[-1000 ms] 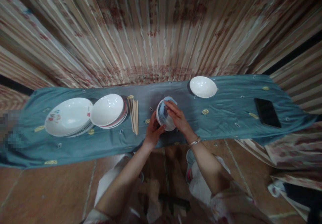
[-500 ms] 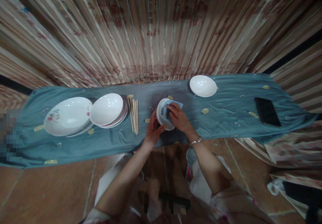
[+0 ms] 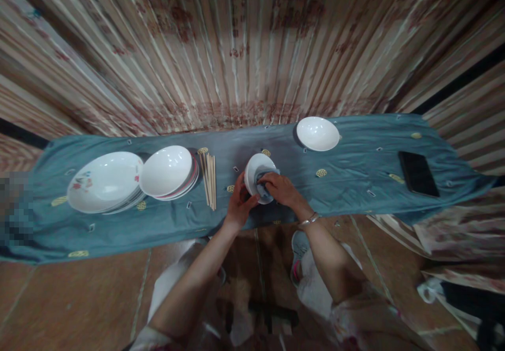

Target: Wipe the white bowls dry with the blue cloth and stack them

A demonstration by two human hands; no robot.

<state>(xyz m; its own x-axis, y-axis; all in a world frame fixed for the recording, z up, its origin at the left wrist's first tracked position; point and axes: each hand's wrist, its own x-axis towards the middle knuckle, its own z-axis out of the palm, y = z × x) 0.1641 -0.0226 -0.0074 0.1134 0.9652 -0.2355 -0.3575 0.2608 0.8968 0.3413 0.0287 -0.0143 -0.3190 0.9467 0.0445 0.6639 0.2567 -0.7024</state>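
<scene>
A small white bowl point(image 3: 256, 166) is held near the table's front edge, its inside facing up. My left hand point(image 3: 240, 203) grips the bowl by its left side, thumb over the near rim. With fingers closed on a blue-grey cloth point(image 3: 262, 178), my right hand point(image 3: 282, 189) presses the cloth inside the bowl. Part of the cloth is hidden under the fingers. Left of the bowl lie several wooden chopsticks point(image 3: 211, 181), side by side.
On the left stand a stack of bowls point(image 3: 166, 171) and a stack of large floral plates point(image 3: 104, 182). Another white bowl point(image 3: 317, 133) sits at the back right. A black flat device point(image 3: 418, 174) lies far right on the teal tablecloth point(image 3: 347, 182). Pleated curtains point(image 3: 236, 51) hang behind.
My right hand has moved slightly down inside the bowl. The cloth, spread over the far rim before, is now bunched under my fingers. My left hand keeps its grip.
</scene>
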